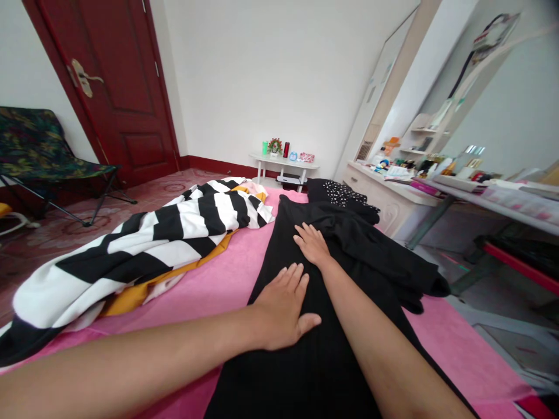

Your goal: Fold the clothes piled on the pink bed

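Observation:
A long black garment [301, 372] lies spread over a pink bed cover [209, 297], with one sleeve-like part stretched out to the right. Flat on its middle rests my left hand [282, 305], fingers extended and thumb apart. My right hand [312, 244] presses on the garment farther up, palm down with fingers spread. Neither hand grips the cloth. To the left, black-and-white striped clothing [174, 233] lies in a loose pile, with mustard-yellow fabric [131, 299] showing beneath it. Beyond the black garment sits a dark piece with white dots [340, 192].
A dressing table [375, 198] crowded with bottles and small items stands at right. Against the far wall is a low white table [288, 161] with a plant and cups. At left are a folding camouflage chair [48, 151] and a dark red door [126, 87].

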`<move>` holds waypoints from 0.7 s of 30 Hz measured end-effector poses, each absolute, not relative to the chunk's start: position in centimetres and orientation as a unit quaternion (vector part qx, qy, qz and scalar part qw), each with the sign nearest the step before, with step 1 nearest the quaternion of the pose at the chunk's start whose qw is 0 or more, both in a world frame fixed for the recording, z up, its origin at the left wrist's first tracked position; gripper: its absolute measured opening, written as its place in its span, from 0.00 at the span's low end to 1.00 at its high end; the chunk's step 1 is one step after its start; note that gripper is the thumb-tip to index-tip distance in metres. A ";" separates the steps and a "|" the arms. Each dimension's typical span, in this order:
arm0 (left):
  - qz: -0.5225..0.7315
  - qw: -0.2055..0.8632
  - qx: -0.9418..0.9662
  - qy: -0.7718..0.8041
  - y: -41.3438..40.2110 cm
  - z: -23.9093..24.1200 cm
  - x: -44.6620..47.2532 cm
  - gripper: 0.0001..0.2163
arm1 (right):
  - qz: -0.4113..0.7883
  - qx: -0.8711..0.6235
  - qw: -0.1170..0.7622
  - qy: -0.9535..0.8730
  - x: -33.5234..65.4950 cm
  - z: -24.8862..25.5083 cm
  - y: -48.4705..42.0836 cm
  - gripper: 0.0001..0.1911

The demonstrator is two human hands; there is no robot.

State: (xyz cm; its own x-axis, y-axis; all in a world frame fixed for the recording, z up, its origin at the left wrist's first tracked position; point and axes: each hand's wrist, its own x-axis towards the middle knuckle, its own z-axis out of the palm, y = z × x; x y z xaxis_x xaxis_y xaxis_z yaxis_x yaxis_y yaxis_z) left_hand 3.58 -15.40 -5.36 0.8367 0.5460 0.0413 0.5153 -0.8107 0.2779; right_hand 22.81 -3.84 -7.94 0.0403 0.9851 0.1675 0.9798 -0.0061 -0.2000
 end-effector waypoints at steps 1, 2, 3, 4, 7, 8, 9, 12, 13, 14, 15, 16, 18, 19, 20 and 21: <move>0.062 0.147 0.951 0.265 -16.7 -5.4 3.2 0.36 | 0.009 -0.708 0.136 -0.693 22.8 -8.0 -3.9 0.26; 0.063 0.167 0.952 0.247 -18.0 -5.4 2.8 0.36 | 0.009 -0.707 0.141 -0.693 22.9 -8.0 -3.9 0.26; 0.063 0.189 0.954 0.226 -19.1 -5.5 2.4 0.36 | 0.010 -0.706 0.148 -0.692 22.9 -8.0 -3.9 0.26; 0.062 0.210 0.954 0.205 -20.0 -5.5 2.0 0.33 | 0.010 -0.705 0.155 -0.693 22.9 -8.1 -3.8 0.26; 0.051 0.296 0.945 0.130 -20.9 -4.5 1.6 0.20 | 0.014 -0.697 0.192 -0.691 23.0 -8.3 -3.7 0.24; 0.052 0.336 0.934 0.113 -20.4 -3.8 1.8 0.16 | 0.016 -0.692 0.215 -0.689 23.1 -8.4 -3.6 0.23; 0.062 0.376 0.918 0.110 -19.5 -3.0 2.2 0.14 | 0.022 -0.683 0.253 -0.685 23.1 -8.5 -3.6 0.22; 0.176 0.425 0.869 0.181 -14.5 -1.0 4.2 0.15 | 0.046 -0.636 0.393 -0.663 23.6 -8.7 -3.4 0.15; 0.244 0.395 0.860 0.212 -12.4 -0.8 5.1 0.15 | 0.049 -0.623 0.429 -0.652 23.8 -8.7 -3.3 0.14; 0.310 0.345 0.854 0.237 -10.2 -0.8 6.0 0.13 | 0.049 -0.616 0.456 -0.640 24.0 -8.7 -3.3 0.15; 0.357 0.293 0.847 0.262 -8.1 -1.2 6.8 0.14 | 0.045 -0.615 0.475 -0.628 24.2 -8.8 -3.2 0.15; 0.382 0.245 0.842 0.291 -6.2 -1.9 7.6 0.17 | 0.040 -0.617 0.489 -0.615 24.4 -8.8 -3.1 0.16; 0.362 0.175 0.845 0.353 -3.2 -3.9 8.6 0.22 | 0.035 -0.617 0.521 -0.588 24.8 -8.9 -3.1 0.17; 0.327 0.147 0.852 0.381 -2.3 -5.0 9.0 0.23 | 0.037 -0.617 0.534 -0.576 25.0 -9.0 -3.0 0.17; 0.287 0.122 0.861 0.402 -1.7 -6.0 9.2 0.23 | 0.040 -0.618 0.543 -0.567 25.1 -9.0 -3.1 0.16; 0.249 0.097 0.870 0.414 -1.3 -6.9 9.3 0.22 | 0.043 -0.619 0.550 -0.559 25.1 -9.0 -3.1 0.16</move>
